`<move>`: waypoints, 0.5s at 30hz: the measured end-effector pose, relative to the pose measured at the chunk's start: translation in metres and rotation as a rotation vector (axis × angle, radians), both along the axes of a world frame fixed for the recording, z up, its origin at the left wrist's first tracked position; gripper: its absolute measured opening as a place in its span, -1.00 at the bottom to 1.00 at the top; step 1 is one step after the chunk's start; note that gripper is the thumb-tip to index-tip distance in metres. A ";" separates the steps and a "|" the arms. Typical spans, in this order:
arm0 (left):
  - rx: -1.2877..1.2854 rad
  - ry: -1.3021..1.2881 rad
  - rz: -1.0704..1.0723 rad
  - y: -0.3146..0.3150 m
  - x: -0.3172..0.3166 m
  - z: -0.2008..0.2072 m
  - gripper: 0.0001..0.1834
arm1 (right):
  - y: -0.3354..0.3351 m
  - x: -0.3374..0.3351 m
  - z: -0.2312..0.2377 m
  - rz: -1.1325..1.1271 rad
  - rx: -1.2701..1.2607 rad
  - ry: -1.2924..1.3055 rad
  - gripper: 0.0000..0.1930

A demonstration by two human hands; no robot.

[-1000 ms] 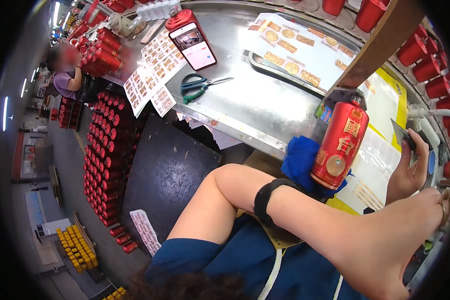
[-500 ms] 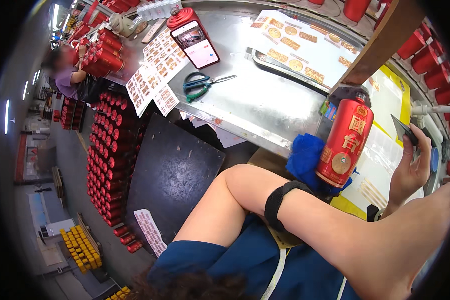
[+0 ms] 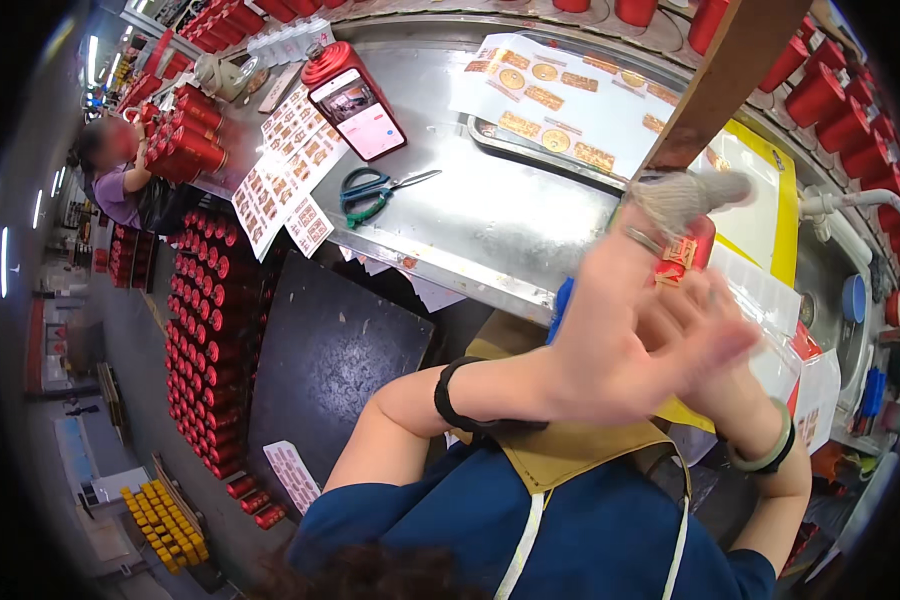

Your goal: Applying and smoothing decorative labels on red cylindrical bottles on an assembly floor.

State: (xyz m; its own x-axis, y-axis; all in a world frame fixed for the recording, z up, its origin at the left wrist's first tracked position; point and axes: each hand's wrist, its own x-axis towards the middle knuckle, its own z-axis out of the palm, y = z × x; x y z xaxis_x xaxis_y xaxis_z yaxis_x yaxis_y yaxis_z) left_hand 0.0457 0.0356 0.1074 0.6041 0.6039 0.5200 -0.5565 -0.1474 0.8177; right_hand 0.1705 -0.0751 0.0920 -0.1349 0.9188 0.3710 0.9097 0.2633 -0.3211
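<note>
Left hand [image 3: 598, 335], half-curled at grey cloth [image 3: 698, 195], hold unclear; right hand [image 3: 708, 312], just behind, grip hidden; bottle [image 3: 703, 243], beyond both, could shift if bumped in that crowding.

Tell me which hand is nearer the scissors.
Left. The left hand is right of the scissors; the right hand is farther right, partly behind the left.

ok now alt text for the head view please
A person's blurred left hand and right hand overlap in front of a red bottle at a metal worktop. Scissors, gold-patterned sheets and a propped-up phone are on the worktop, further left.
</note>
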 end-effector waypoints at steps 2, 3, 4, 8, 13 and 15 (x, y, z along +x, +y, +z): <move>-0.030 0.006 0.014 0.006 -0.005 -0.014 -0.17 | 0.021 0.020 -0.001 -0.107 0.075 -0.083 -0.71; -0.009 0.084 0.009 0.008 -0.009 -0.024 -0.20 | 0.035 0.032 -0.002 -0.203 0.149 -0.163 -0.72; 0.012 0.158 -0.002 0.011 -0.012 -0.032 -0.22 | 0.047 0.043 0.003 -0.258 0.230 -0.259 -0.73; 0.017 0.278 -0.010 0.009 -0.029 -0.055 -0.34 | 0.035 0.046 -0.004 -0.172 0.312 -0.404 -0.77; -0.035 0.362 0.068 0.013 -0.044 -0.080 -0.40 | 0.001 0.016 -0.009 0.216 0.068 -0.038 -0.79; -0.086 0.374 0.074 0.012 -0.043 -0.081 -0.41 | 0.024 0.037 -0.015 -0.105 0.197 0.006 -0.76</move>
State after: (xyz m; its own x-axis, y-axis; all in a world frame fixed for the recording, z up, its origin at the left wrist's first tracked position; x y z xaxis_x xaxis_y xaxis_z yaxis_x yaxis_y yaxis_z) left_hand 0.0024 0.0476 0.0263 0.6953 0.6849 0.2179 -0.2083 -0.0981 0.9731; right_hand 0.2077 -0.0513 0.0768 -0.0392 0.8371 0.5456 0.9337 0.2252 -0.2784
